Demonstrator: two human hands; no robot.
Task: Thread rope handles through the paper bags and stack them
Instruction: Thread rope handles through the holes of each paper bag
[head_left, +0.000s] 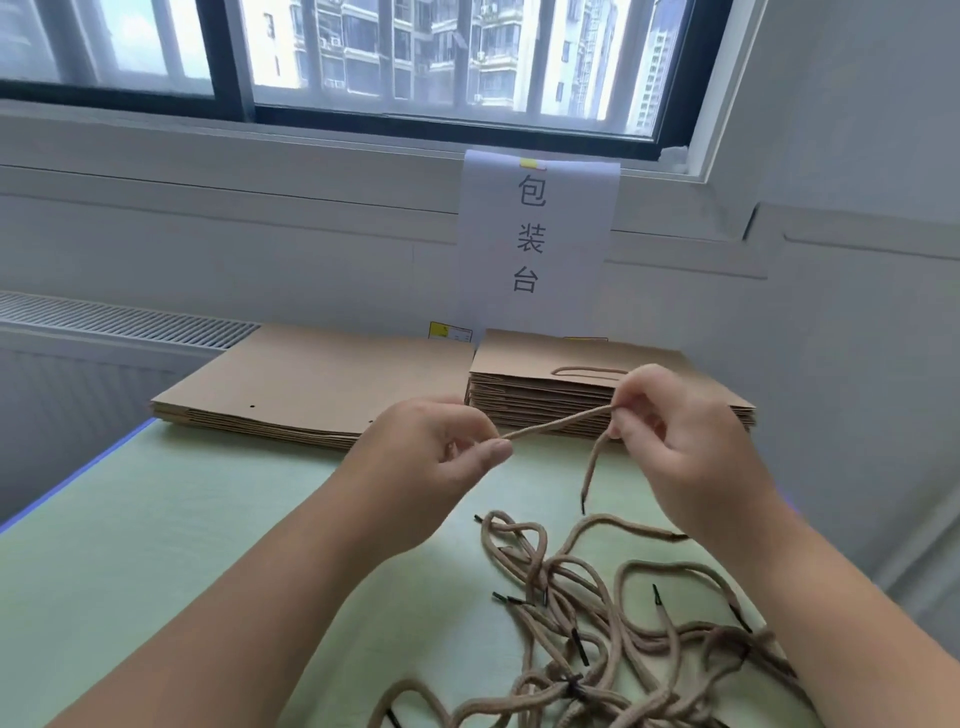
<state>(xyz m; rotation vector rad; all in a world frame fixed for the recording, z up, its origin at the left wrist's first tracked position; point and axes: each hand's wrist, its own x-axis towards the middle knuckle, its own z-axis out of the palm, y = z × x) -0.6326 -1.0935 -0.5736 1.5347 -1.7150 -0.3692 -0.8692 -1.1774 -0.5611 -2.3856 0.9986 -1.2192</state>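
Rope (556, 425) up in air between my hands, above table (182, 519). Left hand (436, 457) pinches it, right hand (675, 441) pinches it too, tip hangs down. I guess pulled straight to aim at holes in bags (311, 379) behind.

2 bag stacks (311, 384) (597, 400) side by side at table (156, 519) rear, loose ropes (597, 623) in front, right
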